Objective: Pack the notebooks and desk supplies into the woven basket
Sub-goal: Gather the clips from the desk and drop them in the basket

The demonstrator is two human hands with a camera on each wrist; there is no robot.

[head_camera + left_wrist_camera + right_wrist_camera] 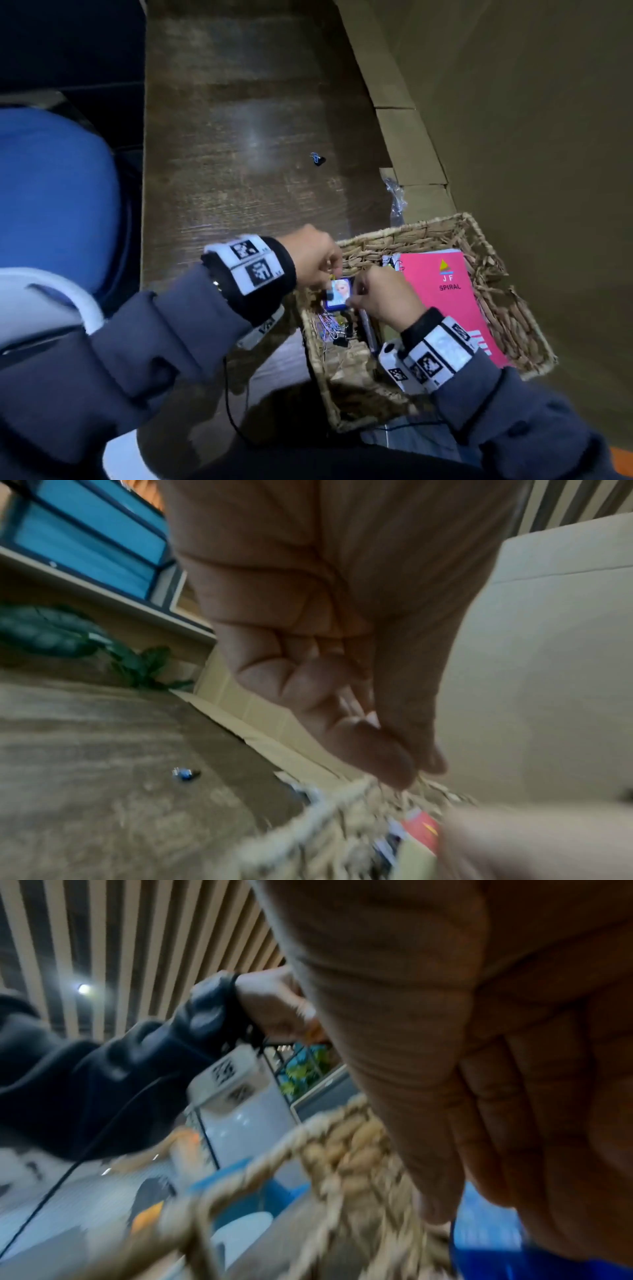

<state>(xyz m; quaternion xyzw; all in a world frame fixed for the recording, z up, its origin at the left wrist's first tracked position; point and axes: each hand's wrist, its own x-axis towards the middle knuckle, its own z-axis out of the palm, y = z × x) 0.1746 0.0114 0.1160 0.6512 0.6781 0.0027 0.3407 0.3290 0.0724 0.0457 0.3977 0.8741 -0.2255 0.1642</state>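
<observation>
The woven basket point(411, 230) stands on the right of the wooden table, blurred in both wrist views point(329, 804) point(308, 1134). A pink spiral notebook point(445, 301) lies inside it, with paper clips and black binder clips point(330, 329) heaped at its left side. Over that heap both hands hold a small blue box with a cartoon picture point(337, 294). My left hand point(330, 274) pinches its top, thumb against forefinger point(416, 773). My right hand point(352, 301) pinches its lower right edge. One blue binder clip point(318, 159) point(185, 773) lies alone on the table, well beyond the basket.
Cardboard boxes point(411, 137) line the table's right side, close behind the basket, with crumpled clear plastic point(394, 195) at their foot. A blue chair point(58, 192) stands left of the table. Bare tabletop point(239, 137) stretches ahead and left of the basket.
</observation>
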